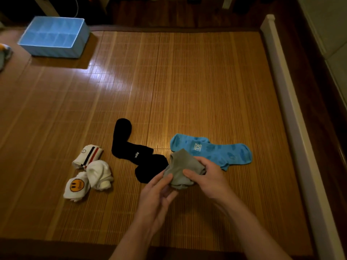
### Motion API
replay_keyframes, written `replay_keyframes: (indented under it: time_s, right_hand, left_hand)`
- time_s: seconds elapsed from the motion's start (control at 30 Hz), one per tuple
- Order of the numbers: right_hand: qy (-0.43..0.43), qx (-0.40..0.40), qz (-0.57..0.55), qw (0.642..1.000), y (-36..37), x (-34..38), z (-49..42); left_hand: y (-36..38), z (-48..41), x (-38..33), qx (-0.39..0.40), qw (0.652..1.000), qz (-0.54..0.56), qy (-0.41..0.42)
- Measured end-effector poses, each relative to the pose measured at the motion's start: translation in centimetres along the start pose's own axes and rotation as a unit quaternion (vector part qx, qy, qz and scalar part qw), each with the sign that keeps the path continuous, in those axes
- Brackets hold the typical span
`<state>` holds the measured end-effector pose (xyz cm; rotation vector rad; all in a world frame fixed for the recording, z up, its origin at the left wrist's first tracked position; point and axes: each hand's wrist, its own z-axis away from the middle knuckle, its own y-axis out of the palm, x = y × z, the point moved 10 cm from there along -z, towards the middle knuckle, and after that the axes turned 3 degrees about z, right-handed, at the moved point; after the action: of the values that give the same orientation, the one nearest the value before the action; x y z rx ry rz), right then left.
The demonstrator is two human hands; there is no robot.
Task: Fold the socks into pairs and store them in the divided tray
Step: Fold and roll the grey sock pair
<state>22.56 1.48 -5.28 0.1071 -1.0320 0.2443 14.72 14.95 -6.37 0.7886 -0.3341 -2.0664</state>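
Observation:
Grey socks (181, 167) are bunched between my hands near the mat's middle front. My right hand (208, 175) grips them from the right, thumb over the top. My left hand (159, 192) holds their lower left edge with its fingertips. Black socks (139, 152) lie just left of the grey ones. Behind my right hand, blue patterned socks (216, 150) lie flat. Further left sit three white bundles: a striped one (88, 155), a plain one (99, 174) and one with a smiley face (76, 186). The blue divided tray (75, 42) stands at the far left corner.
Everything lies on a bamboo mat (169, 81). A pale raised rail (285, 102) runs along the mat's right side. A partly seen object (4, 53) sits at the left edge, near the tray.

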Motion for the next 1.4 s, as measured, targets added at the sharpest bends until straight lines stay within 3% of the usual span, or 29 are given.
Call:
replay_keyframes:
  time_s: [0.07, 0.17, 0.27, 0.43, 0.6, 0.9, 1.13, 1.27, 1.4]
  right_hand:
    - [-0.032, 0.0, 0.03, 0.999, -0.4, 0.9, -0.2]
    - [-0.056, 0.069, 0.088, 0.992, 0.7, 1.5, -0.3]
    - [-0.056, 0.117, 0.101, 0.986, 0.9, 1.6, -0.5]
    - [-0.009, 0.062, -0.038, 0.997, -0.7, 1.3, -1.4]
    - [-0.032, 0.057, 0.023, 0.998, -1.3, 1.5, -1.7]
    - [-0.053, 0.072, 0.054, 0.995, -1.2, 1.4, -1.2]
    - [-0.078, 0.083, 0.029, 0.993, -1.2, 1.7, -0.6]
    - [-0.104, 0.052, 0.046, 0.992, -1.6, 2.3, -0.6]
    - [-0.098, 0.062, 0.075, 0.99, -1.6, 2.4, -1.0]
  left_hand:
    - [0.3, -0.2, 0.1, 0.018, 0.998, -0.057, -0.011]
    - [0.8, -0.8, -0.5, 0.032, 0.984, -0.172, -0.007]
    - [0.5, -1.5, -1.4, 0.008, 0.978, -0.208, 0.027]
    - [0.9, -1.6, -1.6, 0.026, 0.982, -0.182, 0.053]
    - [1.9, -1.8, -2.0, 0.067, 0.973, -0.214, 0.047]
    - [3.3, -2.6, -3.5, 0.101, 0.916, -0.377, 0.09]
    - [3.8, -2.1, -3.2, 0.146, 0.925, -0.342, 0.075]
    - [3.9, -2.4, -2.9, 0.127, 0.94, -0.314, 0.05]
    - [3.7, -3.0, -3.4, 0.098, 0.931, -0.342, 0.076]
